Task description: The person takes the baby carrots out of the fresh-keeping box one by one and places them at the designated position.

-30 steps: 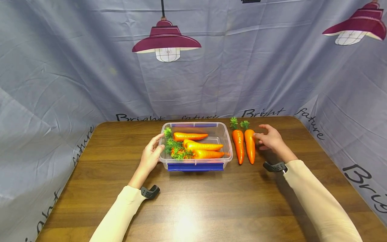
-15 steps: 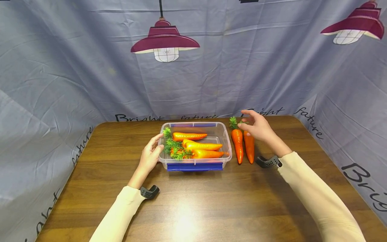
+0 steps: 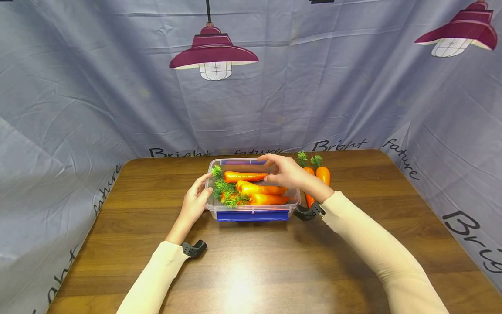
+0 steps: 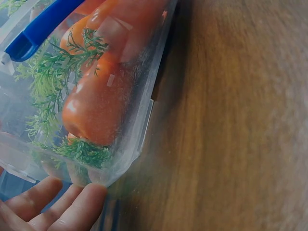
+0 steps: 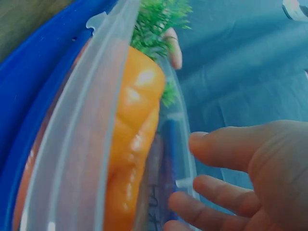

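Observation:
A clear plastic box (image 3: 252,209) with a blue clip on its front side holds several orange carrots (image 3: 260,189) with green tops toward the left. My left hand (image 3: 194,196) is at the box's left end, its fingertips touching the wall in the left wrist view. Above the right part of the box is my right hand (image 3: 284,172), fingers spread and nothing visible in its grasp. In the right wrist view, an orange carrot (image 5: 132,130) lies beyond the near wall, beside the spread fingers. Two more carrots (image 3: 323,175) lie right of the box, partly hidden by my right wrist.
Everything stands on a brown wooden table (image 3: 157,196), the box near its far edge. A grey-blue curtain (image 3: 255,109) printed with lamps and lettering rises behind it. Each wrist wears a black strap (image 3: 195,248).
My right hand has moved left from the carrots at the right, passing over their tops, to above the box. My left hand and the box have stayed put.

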{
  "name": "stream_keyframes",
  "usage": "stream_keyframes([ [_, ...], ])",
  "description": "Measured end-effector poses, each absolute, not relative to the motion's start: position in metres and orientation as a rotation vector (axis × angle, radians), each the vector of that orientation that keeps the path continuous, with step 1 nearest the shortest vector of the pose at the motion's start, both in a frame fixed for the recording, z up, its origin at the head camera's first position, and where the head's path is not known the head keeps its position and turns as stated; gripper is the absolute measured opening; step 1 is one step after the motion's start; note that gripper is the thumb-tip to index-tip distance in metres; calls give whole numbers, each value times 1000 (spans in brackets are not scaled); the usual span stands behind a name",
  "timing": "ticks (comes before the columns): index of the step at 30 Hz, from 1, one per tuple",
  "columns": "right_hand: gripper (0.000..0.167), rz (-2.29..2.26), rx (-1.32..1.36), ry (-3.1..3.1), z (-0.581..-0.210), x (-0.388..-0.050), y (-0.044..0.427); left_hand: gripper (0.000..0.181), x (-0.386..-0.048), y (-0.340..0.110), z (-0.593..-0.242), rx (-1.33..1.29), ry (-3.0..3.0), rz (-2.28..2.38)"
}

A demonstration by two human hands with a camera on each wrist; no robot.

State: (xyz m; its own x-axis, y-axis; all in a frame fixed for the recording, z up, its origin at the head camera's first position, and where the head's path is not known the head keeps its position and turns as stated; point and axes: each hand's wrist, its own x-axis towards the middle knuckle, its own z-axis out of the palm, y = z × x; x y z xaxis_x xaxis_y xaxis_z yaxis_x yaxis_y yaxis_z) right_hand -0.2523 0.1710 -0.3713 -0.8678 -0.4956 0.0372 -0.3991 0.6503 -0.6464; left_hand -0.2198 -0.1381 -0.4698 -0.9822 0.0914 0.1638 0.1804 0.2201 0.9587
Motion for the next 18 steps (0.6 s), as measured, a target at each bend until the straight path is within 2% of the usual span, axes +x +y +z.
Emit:
stream_keyframes([
  [9, 53, -666, -932, 2627, -376, -257, 142, 47, -222, -136, -471, -292, -2368, -1906],
  [18, 62, -487, -965, 2554, -379, -262, 133, 47, -221, -138, -471, -307, -2362, -1900],
])
